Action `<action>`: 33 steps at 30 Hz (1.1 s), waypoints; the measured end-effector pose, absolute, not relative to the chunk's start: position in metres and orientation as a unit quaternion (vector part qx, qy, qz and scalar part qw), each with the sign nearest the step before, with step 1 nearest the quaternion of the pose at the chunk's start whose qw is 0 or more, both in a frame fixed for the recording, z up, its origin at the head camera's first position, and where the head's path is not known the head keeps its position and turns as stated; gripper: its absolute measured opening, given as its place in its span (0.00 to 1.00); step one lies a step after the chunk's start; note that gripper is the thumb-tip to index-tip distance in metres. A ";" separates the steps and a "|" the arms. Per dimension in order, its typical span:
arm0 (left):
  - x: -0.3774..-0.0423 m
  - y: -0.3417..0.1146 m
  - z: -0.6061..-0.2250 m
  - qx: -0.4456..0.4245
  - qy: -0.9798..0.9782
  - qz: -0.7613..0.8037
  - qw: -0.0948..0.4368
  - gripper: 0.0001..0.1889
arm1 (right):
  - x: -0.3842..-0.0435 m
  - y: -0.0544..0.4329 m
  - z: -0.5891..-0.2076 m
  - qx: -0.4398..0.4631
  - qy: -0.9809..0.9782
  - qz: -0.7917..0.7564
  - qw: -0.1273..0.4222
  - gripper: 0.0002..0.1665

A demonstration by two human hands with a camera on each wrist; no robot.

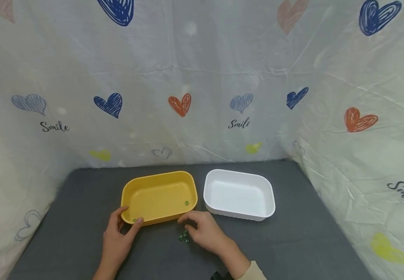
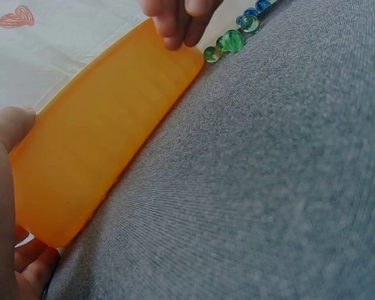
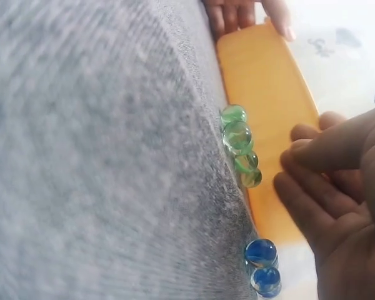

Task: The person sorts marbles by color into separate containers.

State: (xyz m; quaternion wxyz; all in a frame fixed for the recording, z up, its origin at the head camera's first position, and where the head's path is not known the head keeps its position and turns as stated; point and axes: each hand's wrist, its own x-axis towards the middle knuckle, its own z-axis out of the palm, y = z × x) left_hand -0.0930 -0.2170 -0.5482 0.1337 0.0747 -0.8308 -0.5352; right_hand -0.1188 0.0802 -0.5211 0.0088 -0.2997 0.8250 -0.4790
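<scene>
green marbles lie on grey cloth by the right hand, low, fingers bent; whether it grips anything, i cannot tell. the left hand, thumb spread wide, grips the near left corner of the yellow tray.

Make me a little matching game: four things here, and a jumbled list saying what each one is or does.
1. Left hand
2. Yellow tray
3. White tray
4. Blue marbles

A. has a green marble inside
B. small and round, on the cloth
C. grips a tray by its corner
D. the tray on the right

Pairs: 1-C, 2-A, 3-D, 4-B
</scene>
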 end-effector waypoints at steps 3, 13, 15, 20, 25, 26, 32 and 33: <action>-0.093 -0.217 -0.549 0.073 -0.832 -0.533 0.137 0.38 | -0.119 0.080 -0.523 -0.307 0.834 -0.458 0.009 0.17; -0.092 -0.217 -0.550 0.076 -0.834 -0.530 0.132 0.38 | -0.120 0.081 -0.530 -0.312 0.844 -0.437 0.009 0.19; -0.092 -0.217 -0.549 0.078 -0.835 -0.529 0.133 0.38 | -0.120 0.082 -0.531 -0.310 0.845 -0.436 0.008 0.20; -0.092 -0.216 -0.549 0.073 -0.834 -0.529 0.137 0.38 | -0.121 0.084 -0.531 -0.293 0.850 -0.437 0.016 0.22; -0.092 -0.216 -0.550 0.072 -0.834 -0.529 0.139 0.38 | -0.121 0.085 -0.532 -0.285 0.854 -0.434 0.027 0.22; -0.092 -0.216 -0.550 0.072 -0.834 -0.529 0.139 0.38 | -0.121 0.085 -0.532 -0.286 0.855 -0.432 0.029 0.21; -0.092 -0.215 -0.549 0.074 -0.833 -0.531 0.136 0.38 | -0.121 0.086 -0.531 -0.289 0.858 -0.423 0.039 0.20; -0.092 -0.215 -0.548 0.074 -0.833 -0.532 0.136 0.38 | -0.121 0.086 -0.531 -0.290 0.858 -0.422 0.040 0.20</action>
